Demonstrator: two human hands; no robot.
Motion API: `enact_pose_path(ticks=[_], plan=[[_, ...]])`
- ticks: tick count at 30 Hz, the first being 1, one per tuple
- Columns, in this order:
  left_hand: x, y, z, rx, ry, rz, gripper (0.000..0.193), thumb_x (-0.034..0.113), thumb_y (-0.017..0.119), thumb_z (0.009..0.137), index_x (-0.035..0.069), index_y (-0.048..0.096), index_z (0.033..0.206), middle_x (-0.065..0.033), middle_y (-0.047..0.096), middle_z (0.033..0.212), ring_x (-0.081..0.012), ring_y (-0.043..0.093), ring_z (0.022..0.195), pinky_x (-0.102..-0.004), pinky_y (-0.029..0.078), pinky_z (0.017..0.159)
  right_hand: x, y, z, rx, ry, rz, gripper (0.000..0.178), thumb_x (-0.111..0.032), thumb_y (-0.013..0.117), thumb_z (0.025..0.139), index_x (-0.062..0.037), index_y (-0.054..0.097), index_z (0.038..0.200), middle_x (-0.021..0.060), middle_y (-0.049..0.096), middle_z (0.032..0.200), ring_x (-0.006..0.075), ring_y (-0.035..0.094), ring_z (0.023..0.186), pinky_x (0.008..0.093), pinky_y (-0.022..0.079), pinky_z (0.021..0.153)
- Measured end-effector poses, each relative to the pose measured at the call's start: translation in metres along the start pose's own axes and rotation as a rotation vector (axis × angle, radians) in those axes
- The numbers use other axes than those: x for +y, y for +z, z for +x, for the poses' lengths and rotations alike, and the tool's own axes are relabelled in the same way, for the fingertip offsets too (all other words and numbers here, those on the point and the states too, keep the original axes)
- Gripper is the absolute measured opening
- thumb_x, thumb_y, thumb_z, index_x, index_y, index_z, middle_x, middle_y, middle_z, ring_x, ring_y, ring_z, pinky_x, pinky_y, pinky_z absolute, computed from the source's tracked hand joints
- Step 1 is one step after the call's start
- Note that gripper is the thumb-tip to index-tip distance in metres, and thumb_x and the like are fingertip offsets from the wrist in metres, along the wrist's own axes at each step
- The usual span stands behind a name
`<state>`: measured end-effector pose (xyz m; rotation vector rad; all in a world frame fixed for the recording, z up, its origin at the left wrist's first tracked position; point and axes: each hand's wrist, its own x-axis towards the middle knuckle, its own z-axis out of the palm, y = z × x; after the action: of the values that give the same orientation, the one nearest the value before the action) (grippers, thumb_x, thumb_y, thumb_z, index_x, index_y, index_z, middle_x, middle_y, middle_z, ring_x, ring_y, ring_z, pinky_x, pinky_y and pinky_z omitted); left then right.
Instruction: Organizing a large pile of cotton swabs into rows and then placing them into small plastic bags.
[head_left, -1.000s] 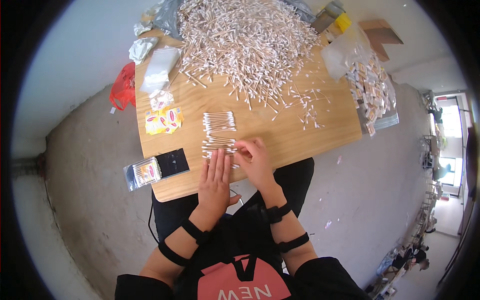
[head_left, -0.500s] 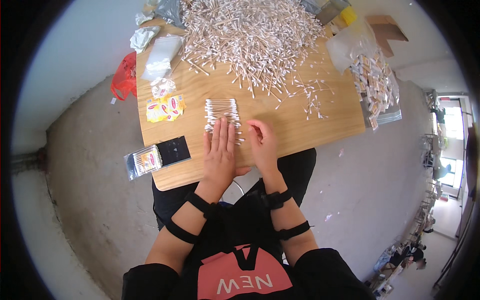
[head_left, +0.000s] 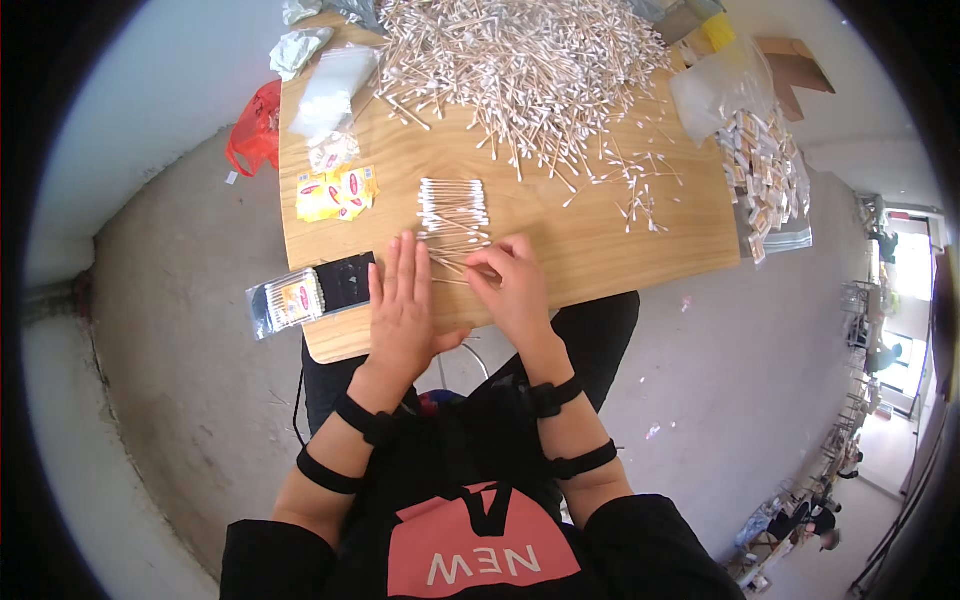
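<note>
Resting flat on the near part of the table [head_left: 600,240], the left hand [head_left: 405,305] is seen with fingers stretched out and together, clamped on nothing. The right hand [head_left: 515,285] is curled, its fingertips pinched over a few loose swabs [head_left: 455,262] just right of the left one; whether one is actually gripped cannot be told. Just beyond lies a neat row [head_left: 453,207] of swabs, and far across the table a big heap [head_left: 525,60]. A filled packet [head_left: 290,300] lies at the near left edge. The swabs are judged very light, thin, stiff-stemmed, easily rolled and scattered; they are probably best pinched at mid-stem or squared between flat palms.
</note>
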<state>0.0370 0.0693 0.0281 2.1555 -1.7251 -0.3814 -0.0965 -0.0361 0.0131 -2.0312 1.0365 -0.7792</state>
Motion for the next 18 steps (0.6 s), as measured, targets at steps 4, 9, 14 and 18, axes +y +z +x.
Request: enact_pose_path(ticks=[4,9,14,18], plan=[[0.012,0.002,-0.009,-0.058,0.011,0.050,0.119,0.047,0.084,0.055,-0.006,0.026,0.144,-0.0238,0.022,0.153,-0.0372,0.019,0.144,-0.0557,0.016,0.114,0.002,0.003,0.000,-0.022,0.080,0.046,0.017,-0.007,0.074,0.074,-0.0077,0.067,0.090,0.0099,0.056,0.092,0.0278,0.060,0.087,0.0363,0.049,0.074],[0.026,-0.004,-0.013,-0.111,-0.019,0.127,0.114,0.051,0.081,0.058,-0.006,0.030,0.143,-0.0246,0.021,0.153,-0.0370,0.018,0.144,-0.0558,0.015,0.114,-0.007,-0.009,-0.010,0.000,0.129,0.141,0.017,-0.008,0.073,0.076,-0.0053,0.067,0.092,0.0110,0.055,0.099,0.0279,0.059,0.093,0.0369,0.049,0.079],[0.030,-0.002,-0.009,-0.114,0.057,0.077,0.117,0.052,0.081,0.056,-0.002,0.028,0.145,-0.0217,0.020,0.155,-0.0340,0.017,0.145,-0.0537,0.016,0.115,-0.002,-0.009,-0.010,0.037,0.035,0.040,0.023,-0.009,0.071,0.079,-0.0049,0.065,0.101,0.0138,0.054,0.101,0.0275,0.058,0.093,0.0368,0.048,0.080],[0.037,0.003,-0.014,-0.183,0.051,0.135,0.119,0.052,0.081,0.055,-0.001,0.027,0.146,-0.0209,0.021,0.155,-0.0327,0.019,0.145,-0.0507,0.017,0.115,-0.012,-0.014,0.001,0.057,0.135,0.096,0.020,-0.005,0.068,0.080,-0.0048,0.065,0.101,0.0137,0.054,0.098,0.0280,0.059,0.087,0.0376,0.049,0.077]])
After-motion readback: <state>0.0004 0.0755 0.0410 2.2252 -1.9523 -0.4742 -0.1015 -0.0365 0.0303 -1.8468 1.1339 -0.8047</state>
